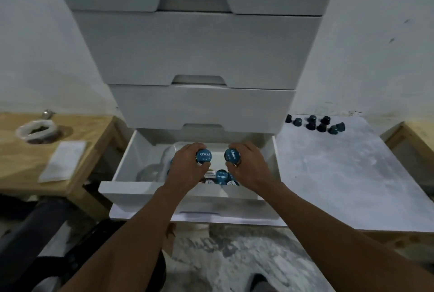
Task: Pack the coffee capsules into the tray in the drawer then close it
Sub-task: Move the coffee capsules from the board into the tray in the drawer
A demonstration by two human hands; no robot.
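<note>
Head view: left hand (187, 169) and right hand (249, 167) grip blue "excelso" capsules (203, 156).

Left hand (187, 167): reached forward, fingers curled round left capsule (203, 156).
Right hand (249, 165): level alongside, pinched right capsule (232, 156).

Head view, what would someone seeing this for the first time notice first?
Two hands meet over the open drawer: the left hand grips a teal capsule and the right hand grips a second capsule, printed lids facing up. Below them lie the packed capsules. A cluster of dark loose capsules sits on the white table to the right.
</note>
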